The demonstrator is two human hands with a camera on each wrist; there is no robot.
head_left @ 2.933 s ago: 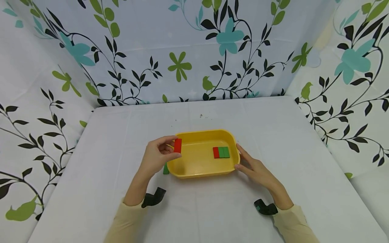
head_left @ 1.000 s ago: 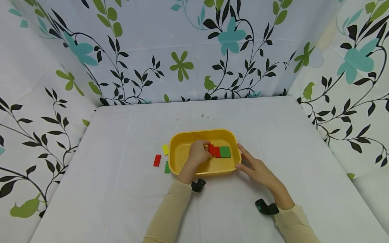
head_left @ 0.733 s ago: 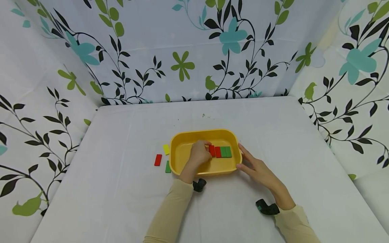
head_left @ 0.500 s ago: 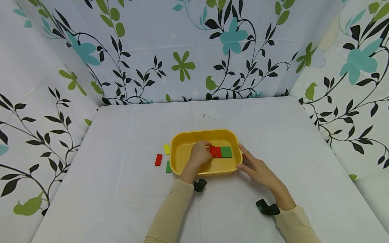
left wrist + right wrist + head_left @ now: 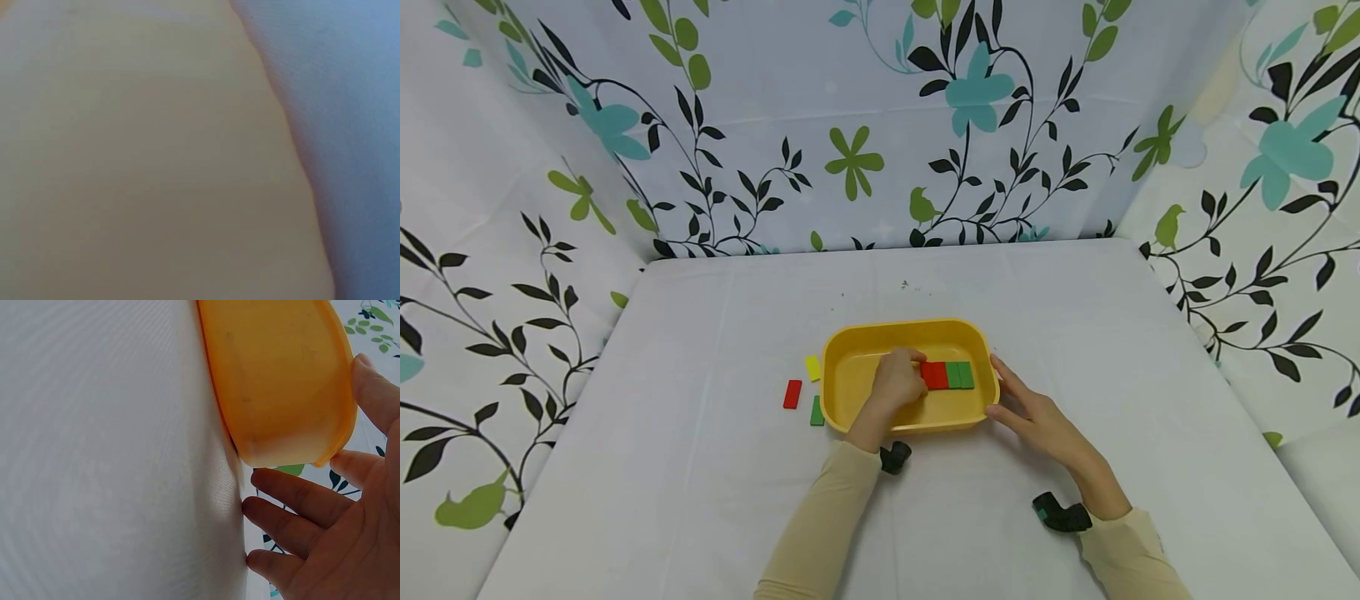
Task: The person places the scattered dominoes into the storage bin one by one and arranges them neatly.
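Note:
My left hand reaches into the yellow tray, thumb and forefinger on the two ends of a red tile. This tile lies flat against a second red tile, which adjoins two green tiles in one row. Part of the held tile is hidden by the fingers. My right hand touches the tray's right end with its fingers extended; in the right wrist view, thumb and forefinger meet the rim and the other fingers spread below. The left wrist view holds only a blurred sleeve and white cloth.
Left of the tray lie a yellow tile, a red tile and a green tile. White cloth covers the table. A leaf-patterned curtain hangs behind and at both sides.
The left hand has carried the red tile from above the tray's left end into the tray, then slid it right until it met the row. The right hand stays on the rim.

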